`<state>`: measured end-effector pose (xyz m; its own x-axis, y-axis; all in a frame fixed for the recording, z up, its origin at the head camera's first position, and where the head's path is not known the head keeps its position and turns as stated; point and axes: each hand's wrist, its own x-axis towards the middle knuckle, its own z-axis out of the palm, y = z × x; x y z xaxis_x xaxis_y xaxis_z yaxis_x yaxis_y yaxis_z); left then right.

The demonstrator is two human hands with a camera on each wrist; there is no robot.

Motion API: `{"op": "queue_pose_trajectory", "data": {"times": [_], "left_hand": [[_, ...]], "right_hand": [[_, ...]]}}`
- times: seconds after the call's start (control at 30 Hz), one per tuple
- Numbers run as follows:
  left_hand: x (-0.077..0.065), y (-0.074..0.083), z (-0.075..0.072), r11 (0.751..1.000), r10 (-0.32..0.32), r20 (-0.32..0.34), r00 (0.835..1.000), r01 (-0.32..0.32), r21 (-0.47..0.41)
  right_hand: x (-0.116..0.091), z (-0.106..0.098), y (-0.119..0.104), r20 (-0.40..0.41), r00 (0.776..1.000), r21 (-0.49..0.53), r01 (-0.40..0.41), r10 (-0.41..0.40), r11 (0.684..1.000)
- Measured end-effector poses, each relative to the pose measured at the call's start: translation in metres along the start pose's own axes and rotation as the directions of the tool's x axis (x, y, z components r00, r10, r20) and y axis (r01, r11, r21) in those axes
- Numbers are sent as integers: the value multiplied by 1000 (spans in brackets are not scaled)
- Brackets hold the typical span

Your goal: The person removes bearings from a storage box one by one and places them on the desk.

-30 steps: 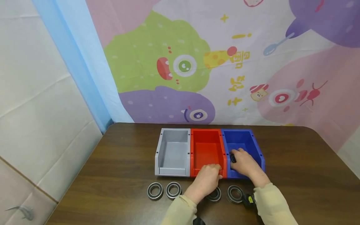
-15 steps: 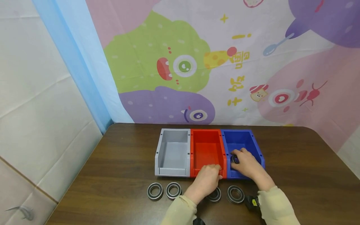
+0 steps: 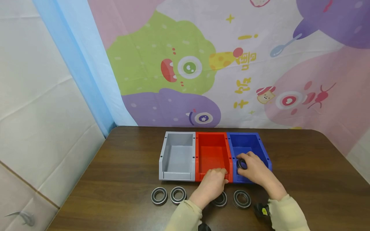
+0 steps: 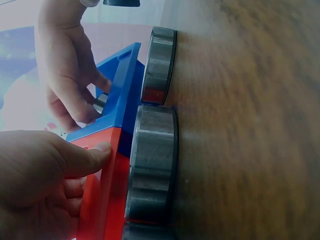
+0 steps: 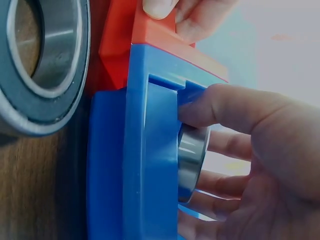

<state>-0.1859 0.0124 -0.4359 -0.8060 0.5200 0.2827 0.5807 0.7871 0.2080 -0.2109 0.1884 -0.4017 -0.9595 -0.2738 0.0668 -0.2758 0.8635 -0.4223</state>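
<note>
In the head view my left hand [image 3: 211, 185] grips the front lip of the red bin [image 3: 213, 150], the middle one of a row of three. The left wrist view shows its thumb over the lip's outer face. My right hand [image 3: 254, 170] reaches into the front of the blue bin [image 3: 245, 141] at the row's right end. Between thumb and fingers it holds a ball bearing [image 3: 241, 164], tilted, its steel outer ring [image 5: 191, 160] showing in the right wrist view behind the bin's front wall. The lower part of that bearing is hidden by this wall.
A grey bin [image 3: 179, 154] adjoins the red one on the left. Along the bins' front, several bearings lie flat on the brown table [image 3: 124, 179], including a left one [image 3: 159, 203] and a right one [image 3: 242, 207]. A patterned cloth [image 3: 240, 122] hangs behind the table.
My right hand has shifted slightly to the right, its wrist swinging outward, and the bearing in it has turned so that more of its ring face shows. The left hand stays in place.
</note>
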Motion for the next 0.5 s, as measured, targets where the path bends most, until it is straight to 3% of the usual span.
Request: {"op": "queue_pose_trajectory", "data": {"times": [0.5], "left_hand": [[0,1,0,1000,-10,8,1000,10,-9]], "right_hand": [[-10,-1,3,-53,997,-25,57,-59,998]]}}
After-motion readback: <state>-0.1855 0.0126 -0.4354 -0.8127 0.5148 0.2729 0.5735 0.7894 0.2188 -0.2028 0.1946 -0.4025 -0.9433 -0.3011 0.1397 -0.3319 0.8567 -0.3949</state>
